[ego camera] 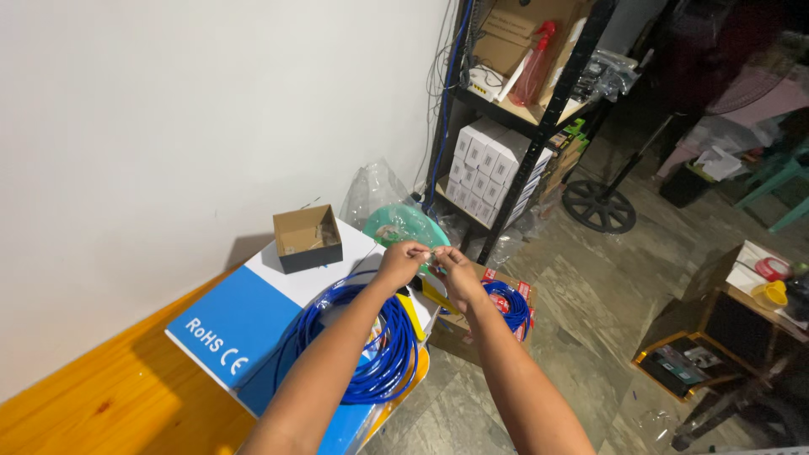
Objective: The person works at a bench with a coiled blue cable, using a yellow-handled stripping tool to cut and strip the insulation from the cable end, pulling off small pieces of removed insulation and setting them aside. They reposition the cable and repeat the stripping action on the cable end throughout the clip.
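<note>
Blue cable coil [371, 354] lies on flat box [244, 320] below forearms. Left hand [402, 259] and right hand [456, 271] pinch small clear piece [433, 256] between fingertips. Best: grip close together, twist gently, keep coil slack untangled.

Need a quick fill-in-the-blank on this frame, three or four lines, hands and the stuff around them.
1. The coil of cable under the left forearm is ____ in colour.
2. The left hand and right hand meet, pinching a small ____ item between the fingertips.
3. The small open cardboard box sits on a large flat box that is blue and ____.
4. The stacked white boxes rest on a ____ metal shelf rack.

Missing words: blue; clear; white; black
</note>
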